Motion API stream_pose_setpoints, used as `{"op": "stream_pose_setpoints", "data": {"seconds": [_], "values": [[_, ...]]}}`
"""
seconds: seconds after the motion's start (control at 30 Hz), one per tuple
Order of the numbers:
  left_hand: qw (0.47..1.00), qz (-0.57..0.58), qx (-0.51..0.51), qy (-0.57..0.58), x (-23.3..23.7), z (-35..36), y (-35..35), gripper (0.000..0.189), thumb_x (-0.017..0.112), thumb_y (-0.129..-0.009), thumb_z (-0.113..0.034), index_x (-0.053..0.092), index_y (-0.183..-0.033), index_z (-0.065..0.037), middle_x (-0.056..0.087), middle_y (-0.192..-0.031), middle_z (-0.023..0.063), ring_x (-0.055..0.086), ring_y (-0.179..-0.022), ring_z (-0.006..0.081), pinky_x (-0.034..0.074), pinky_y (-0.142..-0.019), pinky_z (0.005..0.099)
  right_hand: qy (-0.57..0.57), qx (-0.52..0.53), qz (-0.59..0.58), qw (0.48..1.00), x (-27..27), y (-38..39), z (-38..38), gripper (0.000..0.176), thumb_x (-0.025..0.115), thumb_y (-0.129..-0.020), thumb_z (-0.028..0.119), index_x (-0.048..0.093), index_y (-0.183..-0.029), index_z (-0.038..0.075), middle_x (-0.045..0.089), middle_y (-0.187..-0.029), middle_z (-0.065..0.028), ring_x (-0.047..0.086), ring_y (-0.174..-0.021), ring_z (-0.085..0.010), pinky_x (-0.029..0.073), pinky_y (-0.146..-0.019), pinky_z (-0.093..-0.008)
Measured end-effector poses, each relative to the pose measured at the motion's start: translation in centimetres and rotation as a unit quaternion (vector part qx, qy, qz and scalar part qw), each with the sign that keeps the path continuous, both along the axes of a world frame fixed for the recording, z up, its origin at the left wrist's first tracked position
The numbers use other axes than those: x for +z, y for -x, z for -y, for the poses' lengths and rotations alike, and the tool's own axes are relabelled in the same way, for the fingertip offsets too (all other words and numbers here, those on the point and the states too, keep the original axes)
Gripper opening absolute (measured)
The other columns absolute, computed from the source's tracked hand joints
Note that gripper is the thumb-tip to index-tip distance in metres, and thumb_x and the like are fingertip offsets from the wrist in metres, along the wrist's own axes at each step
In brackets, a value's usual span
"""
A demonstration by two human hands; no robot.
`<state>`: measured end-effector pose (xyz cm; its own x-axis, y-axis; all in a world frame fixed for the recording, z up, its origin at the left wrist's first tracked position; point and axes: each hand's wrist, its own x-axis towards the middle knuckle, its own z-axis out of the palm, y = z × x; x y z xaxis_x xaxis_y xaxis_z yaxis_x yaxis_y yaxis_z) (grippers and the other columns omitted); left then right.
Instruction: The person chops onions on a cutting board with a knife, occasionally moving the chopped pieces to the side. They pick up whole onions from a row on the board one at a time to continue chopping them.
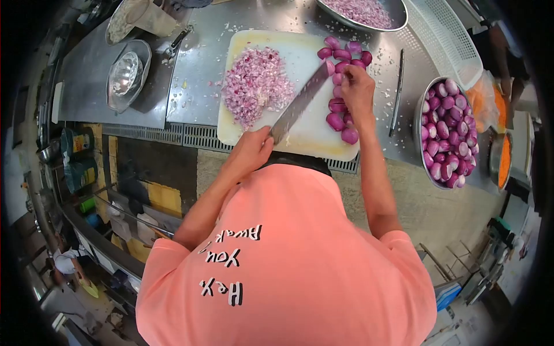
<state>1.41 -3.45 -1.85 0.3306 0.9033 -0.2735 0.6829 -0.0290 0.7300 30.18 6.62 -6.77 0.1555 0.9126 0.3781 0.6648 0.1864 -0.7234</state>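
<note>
My left hand [252,146] grips the handle end of a broad kitchen knife [300,106], whose blade slants up and right across the white cutting board [311,141]. A pale cut piece lies at the blade's far end. With bent fingers, my right hand [358,91] pinches at a peeled purple shallot in the row of shallots [337,105] along the board's right side; its fingertips partly hide what they hold. Finely chopped shallot [257,83] is heaped on the board's left half.
Right of the board lie a long thin metal rod [398,92] and a steel bowl of peeled shallots [422,141]. A bowl of chopped shallot [369,14] and a white perforated basket [456,46] stand behind. On the left are a metal dish [118,104] and a black-handled tool [182,37].
</note>
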Motion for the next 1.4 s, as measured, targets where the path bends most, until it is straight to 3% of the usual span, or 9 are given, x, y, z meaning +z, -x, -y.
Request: {"op": "stream_pose_setpoints", "data": {"seconds": [0.1,0.17,0.3,0.37,0.4,0.47,0.5,0.73,1.4], "values": [[0.998,0.025,-0.006,-0.051,-1.8,0.2,2.6,0.020,0.056,-0.092,-0.014,0.051,-0.091,0.006,0.050,-0.057,0.0184,0.054,-0.049,0.0245,0.039,-0.049,0.0422,0.007,0.008,0.027,1.000,0.9,0.0,-1.6,0.021,0.064,-0.076,0.000,0.069,-0.097,0.001,0.067,-0.088,-0.0181,0.065,-0.081,-0.0369,0.051,-0.075,-0.0435],[0.987,0.010,0.116,0.115,0.2,-0.8,3.2,0.020,0.054,-0.091,-0.014,0.054,-0.092,0.006,0.058,-0.065,0.0278,0.057,-0.062,0.0476,0.044,-0.057,0.0479,0.011,0.022,0.053,0.998,0.5,0.1,-2.3,0.023,0.064,-0.076,0.001,0.070,-0.099,0.002,0.067,-0.088,-0.0182,0.065,-0.081,-0.0372,0.052,-0.076,-0.0440],[0.993,-0.010,0.113,-0.008,0.7,-0.6,2.7,0.021,0.054,-0.091,-0.015,0.055,-0.092,0.006,0.058,-0.065,0.0273,0.058,-0.064,0.0480,0.045,-0.060,0.0486,0.042,0.031,0.140,0.989,0.7,1.5,-3.4,0.021,0.065,-0.081,0.011,0.071,-0.100,0.004,0.068,-0.091,-0.0196,0.065,-0.083,-0.0390,0.051,-0.077,-0.0460],[0.999,-0.001,0.043,-0.006,0.4,1.1,2.7,0.020,0.057,-0.091,-0.015,0.052,-0.090,0.005,0.055,-0.062,0.0203,0.053,-0.049,0.0268,0.041,-0.050,0.0397,0.086,0.038,0.163,0.982,0.7,1.9,-3.7,0.020,0.065,-0.082,0.014,0.072,-0.099,0.004,0.068,-0.091,-0.0200,0.065,-0.085,-0.0395,0.051,-0.078,-0.0466],[0.999,0.001,0.049,-0.008,0.1,1.7,3.0,0.020,0.057,-0.091,-0.015,0.052,-0.090,0.005,0.055,-0.062,0.0203,0.053,-0.049,0.0268,0.041,-0.050,0.0397,0.080,0.043,0.173,0.981,0.3,1.9,-3.9,0.020,0.064,-0.084,0.016,0.072,-0.098,0.004,0.068,-0.091,-0.0202,0.065,-0.085,-0.0397,0.051,-0.078,-0.0467],[0.999,0.040,-0.015,-0.026,-0.4,3.0,3.9,0.020,0.057,-0.091,-0.014,0.052,-0.091,0.005,0.056,-0.061,0.0201,0.053,-0.049,0.0281,0.041,-0.050,0.0396,0.077,0.053,0.183,0.979,-0.5,1.8,-4.1,0.020,0.064,-0.085,0.018,0.072,-0.097,0.004,0.068,-0.090,-0.0204,0.065,-0.086,-0.0399,0.051,-0.078,-0.0468],[0.999,0.008,0.006,0.040,-0.4,2.8,4.6,0.020,0.055,-0.089,-0.017,0.057,-0.094,0.003,0.062,-0.075,0.0252,0.060,-0.072,0.0456,0.046,-0.064,0.0468,0.070,0.056,0.184,0.979,-0.2,2.0,-3.7,0.020,0.064,-0.084,0.014,0.071,-0.099,0.004,0.068,-0.090,-0.0195,0.065,-0.084,-0.0383,0.051,-0.076,-0.0449],[0.993,-0.027,0.109,-0.022,2.5,-0.1,3.9,0.019,0.054,-0.090,-0.013,0.054,-0.090,0.006,0.059,-0.071,0.0285,0.059,-0.069,0.0487,0.045,-0.061,0.0517,0.105,0.231,0.076,0.964,-0.2,5.8,-0.2,0.022,0.062,-0.074,-0.002,0.070,-0.093,0.003,0.067,-0.098,-0.0185,0.062,-0.093,-0.0385,0.051,-0.078,-0.0449],[0.996,-0.006,0.084,-0.025,1.1,-2.2,-0.8,0.017,0.048,-0.088,-0.007,0.054,-0.094,0.008,0.059,-0.074,0.0335,0.060,-0.075,0.0514,0.047,-0.063,0.0537,0.060,0.228,0.166,0.958,0.6,9.7,1.4,0.017,0.059,-0.079,0.001,0.065,-0.095,0.003,0.060,-0.088,-0.0141,0.058,-0.083,-0.0353,0.050,-0.072,-0.0456]]}}
